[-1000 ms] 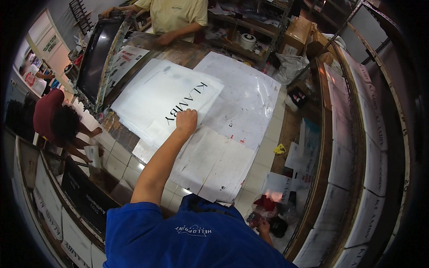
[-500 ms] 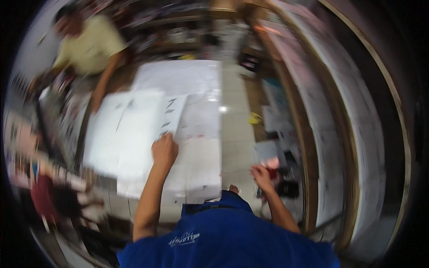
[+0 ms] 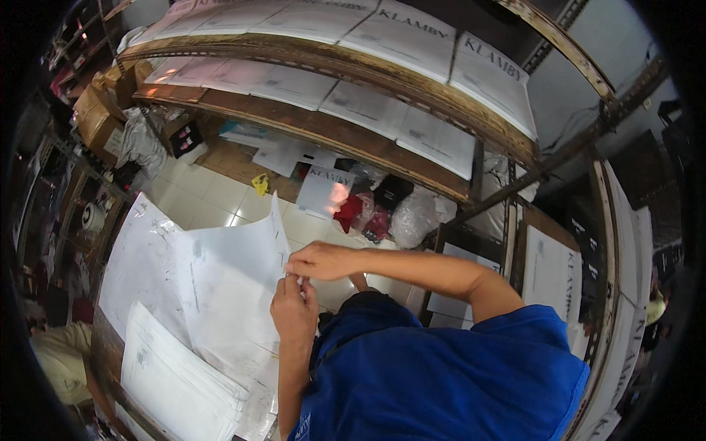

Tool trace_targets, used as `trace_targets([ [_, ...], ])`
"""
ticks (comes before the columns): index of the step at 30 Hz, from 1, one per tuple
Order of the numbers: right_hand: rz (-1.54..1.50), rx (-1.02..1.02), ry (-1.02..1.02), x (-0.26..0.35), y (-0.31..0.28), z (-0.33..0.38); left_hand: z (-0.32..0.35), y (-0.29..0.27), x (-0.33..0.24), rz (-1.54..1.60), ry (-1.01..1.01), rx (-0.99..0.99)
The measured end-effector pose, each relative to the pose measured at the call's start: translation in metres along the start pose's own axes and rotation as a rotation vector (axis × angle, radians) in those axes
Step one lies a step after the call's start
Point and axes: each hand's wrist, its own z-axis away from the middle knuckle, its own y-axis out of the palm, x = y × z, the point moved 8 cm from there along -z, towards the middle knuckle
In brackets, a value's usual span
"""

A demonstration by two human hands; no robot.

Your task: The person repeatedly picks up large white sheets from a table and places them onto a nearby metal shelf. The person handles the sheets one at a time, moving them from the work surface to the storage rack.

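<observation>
A large, thin white sheet point(image 3: 228, 253) with dark print along its edge rises from the table, bowed, its near side at my hands. My right hand point(image 3: 323, 261) reaches across from the right and pinches that edge with closed fingertips. Just below it, my left hand point(image 3: 294, 312) is closed on the same edge, its fingertips nearly touching the right ones. The exact grip point is partly hidden by the fingers. A stack of flat white sheets point(image 3: 180, 378) lies beside it on the table, whose scuffed white covering point(image 3: 140, 253) shows at the far left corner.
Wooden-edged racks point(image 3: 309, 121) with flat white packages run across the far side. Under them on the floor lie a yellow scrap point(image 3: 260, 184), a grey printed package point(image 3: 323, 191) and clear plastic bundles point(image 3: 413, 220). Another rack point(image 3: 551, 287) stands right. A person in a yellow shirt point(image 3: 62, 364) is at lower left.
My view has swung to the right. My right hand, earlier away from the table, has come to my left hand, and both now hold the sheet's edge. The sheet has been lifted and bowed.
</observation>
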Motion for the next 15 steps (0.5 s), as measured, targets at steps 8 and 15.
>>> trace_targets([
  [8,0.476,-0.199,0.023,0.047,-0.112,0.123,-0.003,-0.013,-0.095,0.313,0.326,-0.034],
  [15,0.789,-0.573,0.112,0.193,-0.213,0.303,-0.021,-0.019,-0.100,0.300,0.345,-0.181],
])
